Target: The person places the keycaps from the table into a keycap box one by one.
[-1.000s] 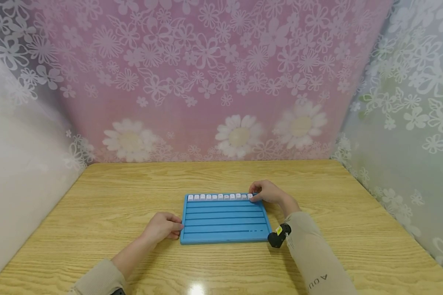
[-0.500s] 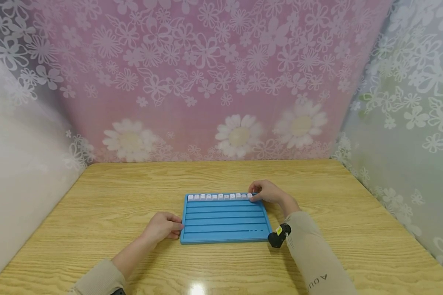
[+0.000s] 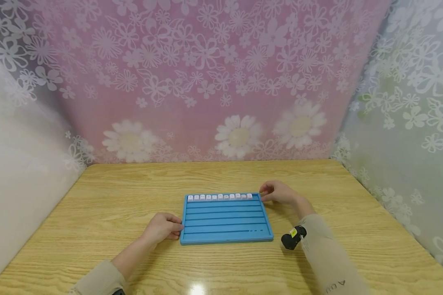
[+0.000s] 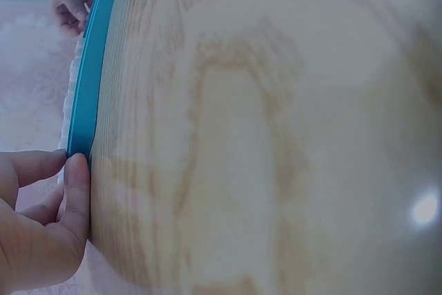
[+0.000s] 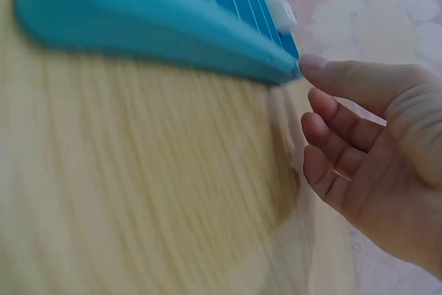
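A blue tray (image 3: 225,221) with ridged rows lies flat on the table. Its far row holds several white keycaps (image 3: 220,197) side by side, ending just short of the right corner. My left hand (image 3: 162,226) holds the tray's left edge near the front corner, its thumb and fingers at the rim (image 4: 86,108). My right hand (image 3: 280,192) is at the far right corner. In the right wrist view, its thumb tip meets or nearly meets that corner, while the other fingers hang loosely curled with nothing between them.
The tray rests on a wood-grain table (image 3: 133,184). A pink flowered curtain (image 3: 214,82) stands behind it, with pale flowered sheets (image 3: 409,123) at both sides. A black wrist camera (image 3: 293,237) sits on my right sleeve.
My right hand has come off the last keycap and shifted right to the tray's far corner. The keycaps and tray stay in place, and my left hand has not moved.
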Available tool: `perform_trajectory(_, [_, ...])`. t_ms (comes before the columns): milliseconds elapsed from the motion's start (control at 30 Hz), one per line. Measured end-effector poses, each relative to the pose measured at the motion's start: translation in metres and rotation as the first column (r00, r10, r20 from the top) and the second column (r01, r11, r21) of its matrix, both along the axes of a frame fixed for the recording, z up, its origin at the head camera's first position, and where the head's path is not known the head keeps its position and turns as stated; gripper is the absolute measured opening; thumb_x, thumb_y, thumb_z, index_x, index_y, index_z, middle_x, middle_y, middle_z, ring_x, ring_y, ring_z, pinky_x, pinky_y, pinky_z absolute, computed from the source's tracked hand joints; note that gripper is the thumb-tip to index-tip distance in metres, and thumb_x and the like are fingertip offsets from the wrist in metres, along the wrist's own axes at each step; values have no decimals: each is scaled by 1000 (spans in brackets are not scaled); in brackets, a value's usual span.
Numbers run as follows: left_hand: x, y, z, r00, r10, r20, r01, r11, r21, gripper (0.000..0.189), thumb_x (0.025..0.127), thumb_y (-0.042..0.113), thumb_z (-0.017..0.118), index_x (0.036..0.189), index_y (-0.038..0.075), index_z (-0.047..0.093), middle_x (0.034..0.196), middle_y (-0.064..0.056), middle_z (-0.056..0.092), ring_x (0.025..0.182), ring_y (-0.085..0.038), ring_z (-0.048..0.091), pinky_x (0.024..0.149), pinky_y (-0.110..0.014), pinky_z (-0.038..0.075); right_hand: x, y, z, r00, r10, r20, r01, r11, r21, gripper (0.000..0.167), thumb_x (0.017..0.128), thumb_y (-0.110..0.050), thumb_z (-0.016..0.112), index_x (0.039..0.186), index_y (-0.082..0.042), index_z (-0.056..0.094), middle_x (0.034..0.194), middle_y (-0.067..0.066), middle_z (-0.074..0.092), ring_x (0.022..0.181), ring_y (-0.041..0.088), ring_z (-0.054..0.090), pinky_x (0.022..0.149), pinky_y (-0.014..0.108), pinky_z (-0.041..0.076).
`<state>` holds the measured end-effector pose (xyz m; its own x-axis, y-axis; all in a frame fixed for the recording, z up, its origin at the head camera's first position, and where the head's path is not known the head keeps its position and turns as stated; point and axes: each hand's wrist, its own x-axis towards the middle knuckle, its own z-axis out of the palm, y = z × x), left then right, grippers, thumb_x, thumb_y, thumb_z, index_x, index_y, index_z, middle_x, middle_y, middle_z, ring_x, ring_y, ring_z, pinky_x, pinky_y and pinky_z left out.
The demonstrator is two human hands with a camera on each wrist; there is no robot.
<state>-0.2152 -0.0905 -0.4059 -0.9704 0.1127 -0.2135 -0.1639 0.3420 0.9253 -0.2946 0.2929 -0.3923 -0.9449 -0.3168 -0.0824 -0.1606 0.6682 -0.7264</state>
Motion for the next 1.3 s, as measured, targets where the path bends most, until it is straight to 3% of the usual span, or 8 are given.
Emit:
perform_trajectory(533, [1,-2,-1,1000,-4,-9,4,1000,18,16,81,-4,64,94,-13,61,71,-13,58,59,-17,57,57,-30,56,36,61,17,998,47,-49,-48,999,-12,27,87,-8,63,108,9,56,88,8,59,79,21,53,66,31,48])
perform_trajectory(733, [1,-1,0,1000,-1,-6,1,1000,16,15,80,-5,63,93,-12,62,71,-12,58,59,-16,57,57,-30,56,54,81,21,996,79,37,-78,996,-41,32,88,-8,63,110,11,53,93,13,58,79,20,53,65,33,49])
perform_trajectory(1033, [1,0,1,1000,-10,-7,10,1000,10,15,81,-5,63,94,-13,62,71,-13,58,60,-17,57,58,-30,56,78,98,23,980,157,119,-163,985,46,33,82,-11,69,107,6,57,88,7,54,76,15,48,64,25,44])
perform_trajectory(1300, [1,0,1,1000,-12,-6,12,1000,12,15,81,-5,63,94,-13,61,71,-13,58,59,-16,57,58,-30,56,86,100,18,967,172,187,-183,982,43,34,80,-12,71,104,3,53,86,7,51,76,17,46,62,25,40])
